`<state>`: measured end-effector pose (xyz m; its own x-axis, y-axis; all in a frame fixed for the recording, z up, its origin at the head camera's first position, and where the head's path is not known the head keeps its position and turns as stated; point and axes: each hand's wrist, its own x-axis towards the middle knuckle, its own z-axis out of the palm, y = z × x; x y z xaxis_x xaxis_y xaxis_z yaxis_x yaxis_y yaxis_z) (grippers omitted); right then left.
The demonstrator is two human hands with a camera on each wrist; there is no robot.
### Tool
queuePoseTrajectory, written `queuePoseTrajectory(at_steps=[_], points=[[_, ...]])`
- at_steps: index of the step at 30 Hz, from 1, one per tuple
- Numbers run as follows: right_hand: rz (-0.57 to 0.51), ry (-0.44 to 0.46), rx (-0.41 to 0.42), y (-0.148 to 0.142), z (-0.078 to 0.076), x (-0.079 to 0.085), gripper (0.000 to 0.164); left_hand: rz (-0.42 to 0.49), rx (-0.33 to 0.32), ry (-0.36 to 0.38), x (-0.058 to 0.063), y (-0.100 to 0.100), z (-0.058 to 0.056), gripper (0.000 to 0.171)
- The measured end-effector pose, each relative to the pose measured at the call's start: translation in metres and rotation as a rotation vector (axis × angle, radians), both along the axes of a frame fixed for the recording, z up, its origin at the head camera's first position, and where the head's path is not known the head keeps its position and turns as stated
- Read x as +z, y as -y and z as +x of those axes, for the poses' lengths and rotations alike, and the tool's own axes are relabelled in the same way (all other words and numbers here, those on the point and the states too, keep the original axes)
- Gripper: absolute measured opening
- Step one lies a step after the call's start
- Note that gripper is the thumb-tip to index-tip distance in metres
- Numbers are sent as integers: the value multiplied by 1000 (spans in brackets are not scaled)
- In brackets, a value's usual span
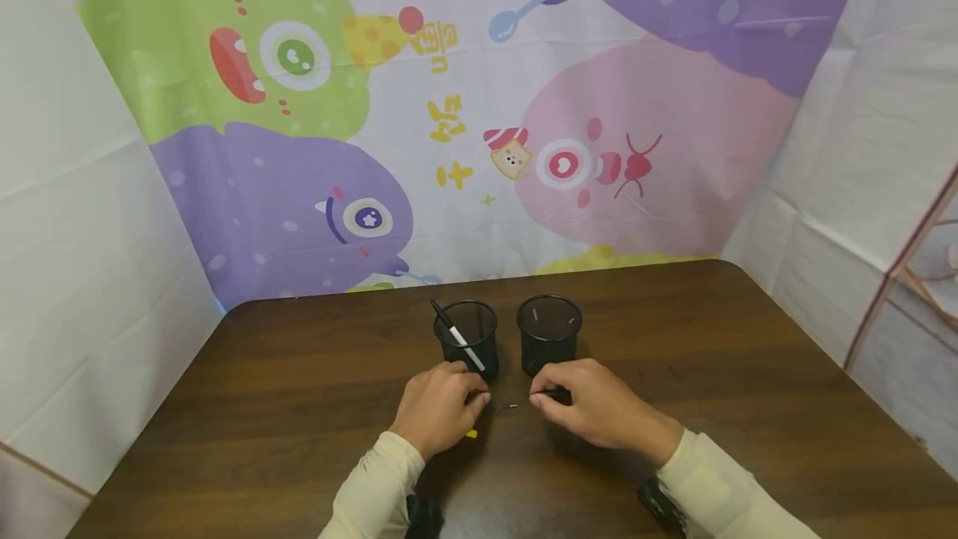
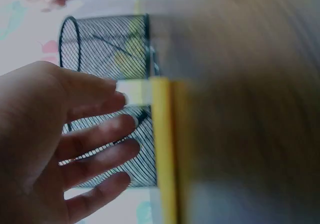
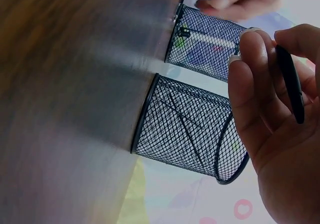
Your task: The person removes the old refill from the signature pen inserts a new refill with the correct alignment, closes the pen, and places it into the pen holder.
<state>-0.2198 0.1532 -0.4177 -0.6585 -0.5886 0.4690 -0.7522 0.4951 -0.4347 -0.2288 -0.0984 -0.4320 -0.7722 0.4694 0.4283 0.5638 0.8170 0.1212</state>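
My right hand [image 1: 599, 406] pinches a slim black pen [image 3: 291, 84] between thumb and fingertips, its lower end lying over the palm. The hand is just in front of the right black mesh pen cup [image 1: 549, 348]. My left hand [image 1: 437, 407] hovers low in front of the left mesh pen cup [image 1: 486, 349], fingers loosely bent with nothing visible between them. A yellow stick-like item [image 2: 162, 149] lies on the table under that hand, mostly hidden in the head view. Between the hands lies a thin piece with a shiny metal tip [image 1: 512, 406].
A black-and-white marker [image 1: 458, 338] leans out of the left cup. Thin sticks [image 3: 185, 119] show through the mesh of the right cup. The brown wooden table [image 1: 299, 406] ends at a hanging cartoon-print cloth [image 1: 464, 223] behind, with white cloth on both sides.
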Motion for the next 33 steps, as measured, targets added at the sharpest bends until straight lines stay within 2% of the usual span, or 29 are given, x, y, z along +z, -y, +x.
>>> queuePoseTrajectory(at_steps=[7,14,19,27,33], points=[[-4,7,-1,-2,0,1,9,46,-36,-109,21,-17,1,8],[-27,21,2,-5,-2,-1,9,30,-79,-186,44,-37,-9,5],[-61,26,2,-5,-2,-1,9,-42,-92,-223,57,-52,-21,4],[-71,30,5,-7,-2,-1,9,-202,-46,-270,67,-76,-42,10],[-73,35,11,-7,-2,1,7,-268,-27,-236,77,-94,-51,9]])
